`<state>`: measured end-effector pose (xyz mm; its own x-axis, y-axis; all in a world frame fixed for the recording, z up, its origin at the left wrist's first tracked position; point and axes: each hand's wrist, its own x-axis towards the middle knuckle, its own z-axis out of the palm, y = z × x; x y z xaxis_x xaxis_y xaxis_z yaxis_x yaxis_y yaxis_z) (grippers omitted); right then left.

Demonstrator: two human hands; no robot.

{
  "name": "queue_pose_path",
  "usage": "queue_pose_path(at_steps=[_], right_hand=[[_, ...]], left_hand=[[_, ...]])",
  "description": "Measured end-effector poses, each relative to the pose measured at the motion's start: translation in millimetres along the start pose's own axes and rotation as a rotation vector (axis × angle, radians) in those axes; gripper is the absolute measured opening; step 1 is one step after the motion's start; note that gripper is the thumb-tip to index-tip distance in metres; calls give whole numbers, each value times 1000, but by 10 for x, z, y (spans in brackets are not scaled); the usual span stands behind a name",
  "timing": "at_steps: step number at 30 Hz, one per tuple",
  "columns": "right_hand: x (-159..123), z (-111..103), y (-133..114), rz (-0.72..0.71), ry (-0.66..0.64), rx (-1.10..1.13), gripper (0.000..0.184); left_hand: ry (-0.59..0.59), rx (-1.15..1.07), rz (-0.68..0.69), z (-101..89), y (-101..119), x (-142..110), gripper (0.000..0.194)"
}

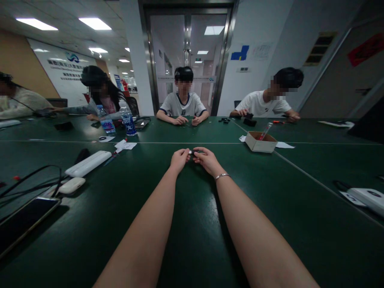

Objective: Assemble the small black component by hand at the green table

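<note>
Straight ahead of me, both hands meet just above the green table [192,208]. A small silver-and-black piece [191,152] sits between the fingertips; it is too small to tell its kind. My left hand [179,161] pinches its silver end with thumb and forefinger. From the other side, my right hand [206,159] is closed at its dark end, thumb and forefinger together and the other fingers curled. A silver bracelet [222,176] circles my right wrist. The fingers hide much of the piece.
On the left lie a phone [27,220], cables, a white earbud case [72,185] and a long white device [88,164]. Two bottles [128,120] stand beyond. A small box [261,143] is right of my hands. Several people sit around the table.
</note>
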<state>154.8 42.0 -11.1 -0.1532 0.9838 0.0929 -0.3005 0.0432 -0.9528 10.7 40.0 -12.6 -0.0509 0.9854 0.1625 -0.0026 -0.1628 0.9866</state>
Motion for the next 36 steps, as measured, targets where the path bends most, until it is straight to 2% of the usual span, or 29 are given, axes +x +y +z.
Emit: queue_pose_path(at_steps=[9,17,24,36], right_hand=[[-19,-39,-43,47,3,143,14],[3,-54,-18,45,15,151,16],[-7,-38,-26,35,38,150,21],[-20,-29,-41,53,-7,116,20]], left_hand=[[-13,35,-15,1,65,-60,19],[5,98,-13,0,33,-33,21],[86,103,-27,-40,-27,21,27],[84,67,-34,-17,21,-1,23]])
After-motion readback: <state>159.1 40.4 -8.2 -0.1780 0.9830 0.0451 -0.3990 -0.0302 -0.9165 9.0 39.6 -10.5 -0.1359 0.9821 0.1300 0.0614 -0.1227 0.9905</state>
